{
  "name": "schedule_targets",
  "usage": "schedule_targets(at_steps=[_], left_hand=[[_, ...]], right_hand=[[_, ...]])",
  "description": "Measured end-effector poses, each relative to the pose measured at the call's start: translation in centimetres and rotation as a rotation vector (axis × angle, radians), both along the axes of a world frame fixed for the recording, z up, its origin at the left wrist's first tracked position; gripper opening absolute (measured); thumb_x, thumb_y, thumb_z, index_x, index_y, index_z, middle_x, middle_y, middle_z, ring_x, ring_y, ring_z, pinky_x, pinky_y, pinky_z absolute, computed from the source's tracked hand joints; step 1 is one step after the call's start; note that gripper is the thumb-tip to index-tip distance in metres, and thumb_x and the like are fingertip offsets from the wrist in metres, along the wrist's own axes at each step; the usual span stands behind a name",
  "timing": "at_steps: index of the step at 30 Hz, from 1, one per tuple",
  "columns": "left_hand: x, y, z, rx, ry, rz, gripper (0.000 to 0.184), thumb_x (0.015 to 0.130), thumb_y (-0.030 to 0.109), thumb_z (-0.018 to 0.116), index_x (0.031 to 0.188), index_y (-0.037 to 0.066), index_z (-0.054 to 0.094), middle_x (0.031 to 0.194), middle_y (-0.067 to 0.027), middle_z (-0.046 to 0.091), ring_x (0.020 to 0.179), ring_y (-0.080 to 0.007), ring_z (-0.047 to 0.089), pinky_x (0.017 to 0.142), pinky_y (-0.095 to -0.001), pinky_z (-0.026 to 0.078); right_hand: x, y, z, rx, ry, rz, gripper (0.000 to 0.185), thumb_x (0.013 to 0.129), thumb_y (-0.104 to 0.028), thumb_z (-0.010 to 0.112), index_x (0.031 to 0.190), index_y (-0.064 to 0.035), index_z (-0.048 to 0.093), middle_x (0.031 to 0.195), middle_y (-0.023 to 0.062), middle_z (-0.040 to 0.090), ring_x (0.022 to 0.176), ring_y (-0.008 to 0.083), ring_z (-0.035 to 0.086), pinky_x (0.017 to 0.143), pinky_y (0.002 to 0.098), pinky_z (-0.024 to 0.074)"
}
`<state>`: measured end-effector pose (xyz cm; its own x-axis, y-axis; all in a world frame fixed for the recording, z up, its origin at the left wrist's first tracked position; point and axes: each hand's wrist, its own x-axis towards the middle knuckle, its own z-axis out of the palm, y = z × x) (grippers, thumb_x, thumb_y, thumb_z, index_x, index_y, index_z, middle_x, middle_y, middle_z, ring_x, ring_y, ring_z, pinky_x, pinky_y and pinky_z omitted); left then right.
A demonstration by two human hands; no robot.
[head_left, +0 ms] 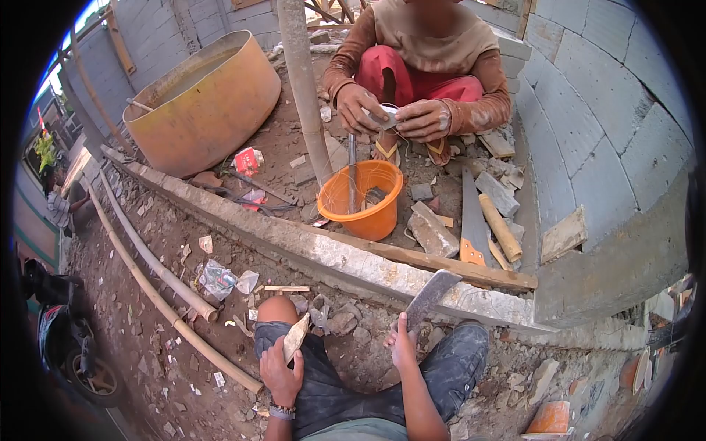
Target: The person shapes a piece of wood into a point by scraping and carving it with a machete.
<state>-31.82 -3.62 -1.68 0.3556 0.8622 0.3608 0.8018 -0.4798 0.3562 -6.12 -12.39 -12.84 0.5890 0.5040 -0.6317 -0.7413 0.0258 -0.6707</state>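
Observation:
My left hand (281,375) rests over my left thigh, its fingers closed round a pale, pointed chunk (296,336); whether that is stone or wood I cannot tell. In my right hand (401,344) is a machete (432,298), its broad, dusty grey blade slanting up and to the right, the handle hidden by my fingers. Past the blade tip, on the far side of a low concrete ledge (338,256), stands an orange bucket (376,226) with a grey metal rod (353,176) leaning in it. The blade and the chunk are apart.
Opposite me a person (434,66) crouches, both hands on a small whitish piece with string. A handsaw (471,213) and a bamboo piece (500,229) lie beyond the ledge. Long bamboo poles (173,312) lie leftward, near a large round tub (209,103). Block walls (588,95) rise rightward.

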Motion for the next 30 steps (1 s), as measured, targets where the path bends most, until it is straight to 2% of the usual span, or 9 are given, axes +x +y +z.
schedule_targets(at_steps=[4, 7, 16, 22, 30], left_hand=[[0.0, 0.0, -0.1, 0.01, -0.006, -0.004, 0.043, 0.088, 0.026, 0.066, 0.123, 0.002, 0.059, 0.09, -0.0143, 0.059, 0.083, -0.0343, 0.056, 0.074, -0.0453, 0.043], [0.0, 0.0, 0.1, 0.023, -0.003, -0.012, 0.043, 0.088, 0.026, 0.066, 0.123, 0.002, 0.059, 0.09, -0.0144, 0.059, 0.082, -0.0344, 0.056, 0.074, -0.0455, 0.043], [0.5, 0.1, 0.4, 0.016, 0.011, -0.014, 0.044, 0.087, 0.026, 0.067, 0.123, 0.002, 0.059, 0.088, -0.0142, 0.059, 0.082, -0.0342, 0.055, 0.073, -0.0458, 0.042], [0.8, 0.3, 0.4, 0.016, 0.015, -0.018, 0.044, 0.087, 0.025, 0.068, 0.124, 0.003, 0.059, 0.089, -0.0137, 0.059, 0.082, -0.0338, 0.055, 0.073, -0.0455, 0.042], [1.0, 0.2, 0.4, -0.016, 0.018, -0.017, 0.045, 0.086, 0.026, 0.068, 0.124, 0.004, 0.059, 0.089, -0.0135, 0.059, 0.084, -0.034, 0.055, 0.074, -0.0454, 0.042]], right_hand=[[-0.1, 0.0, 0.0, 0.008, 0.0, -0.008, 0.05, 0.095, -0.055, 0.064, 0.087, -0.0066, 0.051, 0.06, -0.0046, 0.035, 0.051, 0.0101, 0.039, 0.05, 0.0301, 0.0395], [0.0, -0.1, 0.0, -0.006, -0.007, 0.02, 0.048, 0.096, -0.056, 0.062, 0.087, -0.0109, 0.05, 0.062, -0.005, 0.037, 0.052, 0.0101, 0.04, 0.052, 0.0308, 0.0408], [-0.1, -0.3, -0.2, -0.007, -0.026, 0.029, 0.051, 0.095, -0.056, 0.063, 0.087, -0.0064, 0.051, 0.06, -0.0052, 0.034, 0.047, 0.0089, 0.035, 0.047, 0.0294, 0.0369], [-0.1, -0.7, -0.6, -0.006, -0.061, 0.069, 0.056, 0.092, -0.062, 0.063, 0.087, -0.0075, 0.051, 0.06, -0.0059, 0.034, 0.047, 0.0075, 0.033, 0.045, 0.0269, 0.0324], [-0.2, -0.8, 0.2, -0.054, -0.114, 0.071, 0.058, 0.093, -0.063, 0.062, 0.087, -0.0056, 0.053, 0.061, -0.006, 0.034, 0.046, 0.0069, 0.032, 0.045, 0.0269, 0.0323]])
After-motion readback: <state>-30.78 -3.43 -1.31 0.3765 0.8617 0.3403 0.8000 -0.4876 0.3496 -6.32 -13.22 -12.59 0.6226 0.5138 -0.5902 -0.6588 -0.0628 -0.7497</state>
